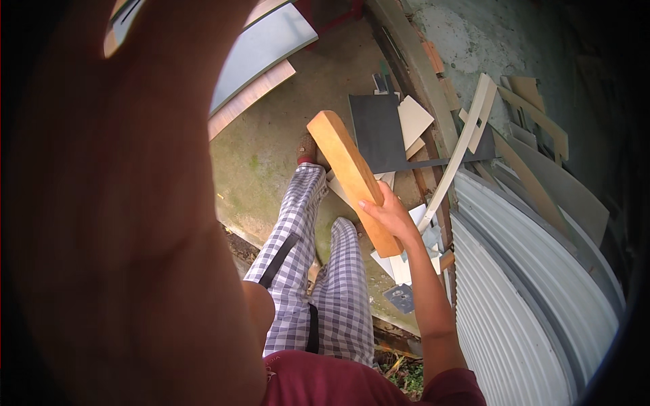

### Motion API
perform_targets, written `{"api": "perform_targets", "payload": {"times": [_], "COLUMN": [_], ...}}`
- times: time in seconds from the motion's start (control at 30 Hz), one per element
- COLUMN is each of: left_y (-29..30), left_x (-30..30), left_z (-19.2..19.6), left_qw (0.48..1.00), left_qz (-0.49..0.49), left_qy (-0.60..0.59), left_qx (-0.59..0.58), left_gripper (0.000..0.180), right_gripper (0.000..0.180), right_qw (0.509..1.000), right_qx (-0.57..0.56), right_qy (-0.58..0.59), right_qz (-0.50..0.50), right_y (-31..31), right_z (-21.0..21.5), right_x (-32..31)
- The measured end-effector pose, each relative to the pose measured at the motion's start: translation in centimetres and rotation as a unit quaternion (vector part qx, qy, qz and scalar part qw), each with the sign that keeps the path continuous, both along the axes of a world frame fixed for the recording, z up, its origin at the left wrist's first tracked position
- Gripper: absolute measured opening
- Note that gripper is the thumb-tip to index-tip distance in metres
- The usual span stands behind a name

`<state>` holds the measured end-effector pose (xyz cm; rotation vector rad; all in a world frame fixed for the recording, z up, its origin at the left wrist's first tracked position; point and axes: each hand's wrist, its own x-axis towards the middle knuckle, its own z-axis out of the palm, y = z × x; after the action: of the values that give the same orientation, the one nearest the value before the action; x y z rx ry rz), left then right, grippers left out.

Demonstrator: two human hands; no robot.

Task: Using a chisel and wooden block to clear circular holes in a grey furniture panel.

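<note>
My right hand is closed around the lower part of a thick wooden block, gripping it from its right side. The block is long, orange-brown and squared, and it tilts with its far end to the upper left, above my legs. My left hand is raised very close to the camera and fills the left of the view, dark and blurred. Its palm shows and a gap parts its fingers at the top; the fingertips run out of view. Nothing is visible in it.
Grey and wood-coloured boards stand at the upper left. A dark flat panel and pale offcuts lie on the concrete floor. To the right are long strips and stacked corrugated sheets along a wall.
</note>
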<state>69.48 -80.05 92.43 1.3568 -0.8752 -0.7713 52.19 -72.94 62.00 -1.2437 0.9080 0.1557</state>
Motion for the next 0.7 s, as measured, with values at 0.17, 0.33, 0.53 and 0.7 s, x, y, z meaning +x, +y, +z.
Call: {"api": "perform_targets", "payload": {"times": [0.17,0.33,0.53,0.7], "left_y": [-2.8,-1.2,-7.2,-7.4], "left_x": [-2.4,-4.1,-7.4,-9.0], "left_z": [-2.5,-5.2,-13.0,-9.4], "left_qw": [0.997,0.986,0.971,0.962], "left_qz": [-0.079,-0.156,-0.226,-0.262], "left_qy": [0.01,-0.018,0.002,0.031], "left_qx": [0.012,0.055,0.078,0.07], "left_gripper": [0.058,0.058,0.058,0.058], "right_gripper": [0.057,0.062,0.065,0.066], "right_qw": [0.966,0.901,0.875,0.856], "right_qx": [0.063,0.002,0.021,0.058], "right_qy": [0.157,0.361,0.39,0.462], "right_qz": [-0.194,-0.24,-0.286,-0.226], "right_y": [4.0,4.2,7.5,18.1], "right_z": [-20.2,-31.7,-40.4,-29.2], "right_x": [-5.0,-6.0,-11.7,-13.7]}}
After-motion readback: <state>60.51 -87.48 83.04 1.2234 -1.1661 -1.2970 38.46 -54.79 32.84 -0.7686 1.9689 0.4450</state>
